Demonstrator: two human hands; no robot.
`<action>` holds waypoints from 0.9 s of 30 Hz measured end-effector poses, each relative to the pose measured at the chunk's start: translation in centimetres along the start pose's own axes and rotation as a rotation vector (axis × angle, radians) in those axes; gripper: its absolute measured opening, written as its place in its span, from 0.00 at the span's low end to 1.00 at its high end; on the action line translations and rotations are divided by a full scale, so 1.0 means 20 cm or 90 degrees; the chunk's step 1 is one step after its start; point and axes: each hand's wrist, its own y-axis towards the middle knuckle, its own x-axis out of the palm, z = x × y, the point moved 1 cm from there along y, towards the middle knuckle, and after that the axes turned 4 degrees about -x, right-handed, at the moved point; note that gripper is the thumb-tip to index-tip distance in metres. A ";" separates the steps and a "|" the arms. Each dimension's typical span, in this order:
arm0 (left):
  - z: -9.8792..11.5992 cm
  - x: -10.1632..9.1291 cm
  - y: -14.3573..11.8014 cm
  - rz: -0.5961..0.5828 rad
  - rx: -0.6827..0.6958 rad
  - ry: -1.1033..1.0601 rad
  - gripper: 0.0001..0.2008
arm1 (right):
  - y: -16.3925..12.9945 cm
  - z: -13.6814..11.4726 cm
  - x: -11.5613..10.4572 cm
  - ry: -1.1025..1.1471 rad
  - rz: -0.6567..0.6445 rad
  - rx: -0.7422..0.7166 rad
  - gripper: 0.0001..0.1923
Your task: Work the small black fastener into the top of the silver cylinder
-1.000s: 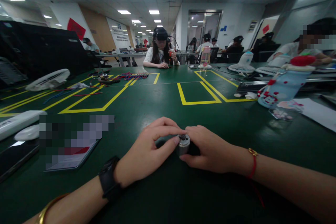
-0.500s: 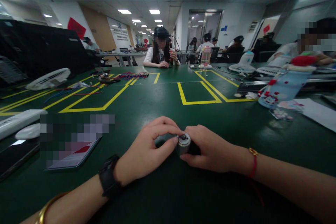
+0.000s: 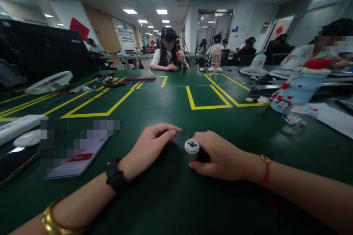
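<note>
A small silver cylindrical motor [image 3: 192, 148] stands upright on the green table, its round end face with a central shaft and dark holes turned up. My right hand [image 3: 217, 156] is closed around its right side, thumb at the front low edge and fingers behind. Left of the motor and apart from it, my left hand [image 3: 150, 148] hovers with fingers stretched forward and the thumb close beneath the index finger. Nothing shows between those fingers, though their undersides are hidden.
A phone [image 3: 79, 158] lies to the left beside a white mouse [image 3: 27, 138]. Bundled wires [image 3: 139, 79] and a white fan [image 3: 51, 82] are farther back. On the right stand a blue bottle [image 3: 298, 91] and papers [image 3: 335, 121]. A person [image 3: 168, 53] sits across the table [image 3: 154, 106].
My left hand has drawn back to the left, off the top of the motor, uncovering its end face. The right hand keeps its hold in nearly the same place.
</note>
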 end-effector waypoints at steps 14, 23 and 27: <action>-0.07 -0.01 0.04 0.013 -0.054 -0.223 0.10 | 0.00 -0.01 -0.01 0.001 -0.011 0.003 0.12; -0.07 -0.01 0.03 0.001 -0.047 -0.183 0.10 | 0.00 -0.01 -0.01 0.006 -0.011 0.004 0.12; -0.06 -0.01 0.03 -0.003 -0.040 -0.157 0.10 | 0.00 0.00 0.00 0.008 -0.009 0.001 0.11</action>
